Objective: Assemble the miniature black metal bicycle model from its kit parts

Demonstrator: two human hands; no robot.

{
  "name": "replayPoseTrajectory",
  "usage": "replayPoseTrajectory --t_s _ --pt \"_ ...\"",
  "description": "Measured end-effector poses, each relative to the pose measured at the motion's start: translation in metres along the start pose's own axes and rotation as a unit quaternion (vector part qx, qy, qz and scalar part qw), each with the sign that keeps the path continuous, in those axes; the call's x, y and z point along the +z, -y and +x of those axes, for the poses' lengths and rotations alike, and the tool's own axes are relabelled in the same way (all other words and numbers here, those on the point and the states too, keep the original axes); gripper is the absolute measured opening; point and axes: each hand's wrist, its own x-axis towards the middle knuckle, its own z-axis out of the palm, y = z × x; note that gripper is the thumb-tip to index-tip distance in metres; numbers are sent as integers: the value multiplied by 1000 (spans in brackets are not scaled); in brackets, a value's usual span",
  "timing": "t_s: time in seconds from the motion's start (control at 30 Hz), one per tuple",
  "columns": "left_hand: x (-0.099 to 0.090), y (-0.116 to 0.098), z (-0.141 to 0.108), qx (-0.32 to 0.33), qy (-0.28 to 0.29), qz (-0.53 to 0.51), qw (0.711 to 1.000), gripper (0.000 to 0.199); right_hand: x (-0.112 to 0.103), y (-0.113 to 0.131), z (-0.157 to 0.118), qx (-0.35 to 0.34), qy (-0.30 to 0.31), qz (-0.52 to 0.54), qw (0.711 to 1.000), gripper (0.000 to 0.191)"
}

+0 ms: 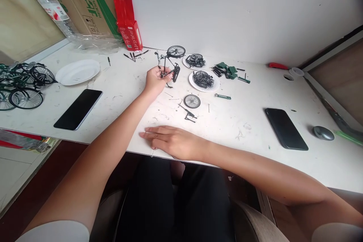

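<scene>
A miniature black bicycle (pixel 169 62) is held up over the table by my left hand (pixel 155 79), fingers closed round its frame. One wheel shows at its far end, and the hand hides part of the frame. Palm down at the table's near edge lies my right hand (pixel 176 141), its outer fingers stretched out. Its bent index finger is on a thin metal rod (pixel 153 152) that pokes past the edge; the thumb is hidden. Between the hands are a loose spoked wheel (pixel 192 101), a small dark frame part (pixel 189 114) and another thin rod (pixel 209 108).
Two paper plates of black bicycle parts (pixel 203 79) stand behind, beside green pieces (pixel 227 70). Finished-looking bicycles (pixel 27 83), a white plate (pixel 78 72) and a phone (pixel 78 109) lie left. A second phone (pixel 286 128) and a mouse (pixel 323 133) lie right.
</scene>
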Motion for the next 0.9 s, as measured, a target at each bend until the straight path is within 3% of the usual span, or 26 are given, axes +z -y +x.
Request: replayPoseTrajectory --t_s 0.23,0.47,0.67,0.77,0.9 --pt "0 -4 -1 0 3 -17 1000 24 -10 -20 -13 49 -28 -38 998 34" --pt "-2 -1 1 9 10 -20 1000 24 -32 -57 -33 174 -121 -42 976 24" --pt "-4 4 4 15 22 -23 999 27 -36 -82 -43 285 -304 3 909 24" --pt "-3 2 2 8 29 -32 999 27 -36 -91 -46 324 -360 56 873 29" --pt "-1 -1 -2 -6 42 -55 998 26 -37 -96 -47 357 -392 117 840 35"
